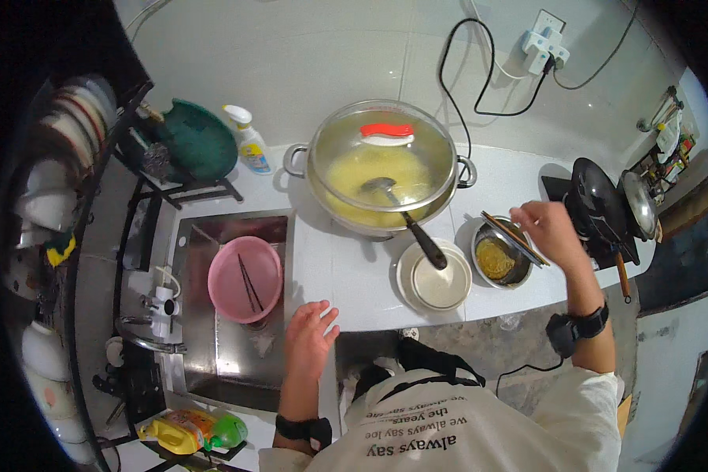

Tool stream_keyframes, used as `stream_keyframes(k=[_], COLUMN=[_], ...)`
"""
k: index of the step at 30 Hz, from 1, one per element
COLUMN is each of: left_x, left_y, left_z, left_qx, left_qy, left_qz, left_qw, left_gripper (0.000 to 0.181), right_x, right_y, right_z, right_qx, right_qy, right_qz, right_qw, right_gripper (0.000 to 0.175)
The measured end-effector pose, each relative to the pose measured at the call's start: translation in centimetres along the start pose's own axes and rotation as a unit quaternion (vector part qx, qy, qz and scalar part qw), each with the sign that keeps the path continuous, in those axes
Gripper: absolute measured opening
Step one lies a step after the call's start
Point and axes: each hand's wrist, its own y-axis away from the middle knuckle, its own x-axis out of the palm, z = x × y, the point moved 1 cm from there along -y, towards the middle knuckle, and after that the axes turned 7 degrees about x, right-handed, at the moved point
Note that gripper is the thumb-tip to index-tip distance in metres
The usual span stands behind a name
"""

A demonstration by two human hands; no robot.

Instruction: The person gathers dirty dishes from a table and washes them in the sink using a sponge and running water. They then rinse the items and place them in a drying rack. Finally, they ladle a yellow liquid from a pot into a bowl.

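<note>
My left hand [312,333] hovers between the sink and the counter's front edge, fingers apart and holding nothing. My right hand [543,227] is beside a metal bowl [516,277] with yellow food in it; chopsticks and a metal utensil [510,236] lie across its rim. Whether the fingers touch them is unclear. Left of the bowl, stacked pale bowls [439,283] stand on the counter. Behind them is a large two-handled metal pot [354,221] with yellow contents, its glass lid [336,138] set askew. A ladle [422,239] with a black handle reaches out of the pot over the pale bowls.
To the left, a pink basin [224,283] with dark chopsticks sits in the steel sink [200,366]. A spray bottle [252,147] and a green colander [197,141] stand behind. A black wok [596,194] is at the right. Dish racks line the left side.
</note>
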Motion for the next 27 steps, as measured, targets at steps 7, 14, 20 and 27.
stream_keyframes(k=[7, 14, 20, 27], left_x=[6.6, 6.1, 2.6, 3.2], left_y=[-5.5, -7.6, -9.8, -11.6], left_z=[2.2, 9.2, 15.9, 19.5], left_qx=[0.037, -0.073, -0.182, -0.244], left_qy=[-0.013, -0.082, -0.154, -0.131], left_qz=[0.036, -0.071, -0.067, 0.041], left_qw=[0.999, 0.991, 0.969, 0.960], left_gripper=[0.031, 0.046, 0.051, 0.045], right_x=[5.5, 10.2, 15.3, 18.8], right_y=[1.3, 9.2, 12.0, 11.4], right_z=[-11.9, -23.6, -27.1, -27.9], right_qx=[0.068, 0.390, 0.525, 0.515], right_qy=[-0.005, -0.143, -0.504, -0.639], right_qz=[0.115, 0.326, 0.132, 0.021], right_qw=[0.991, 0.849, 0.673, 0.571], right_gripper=[0.026, 0.032, 0.035, 0.007])
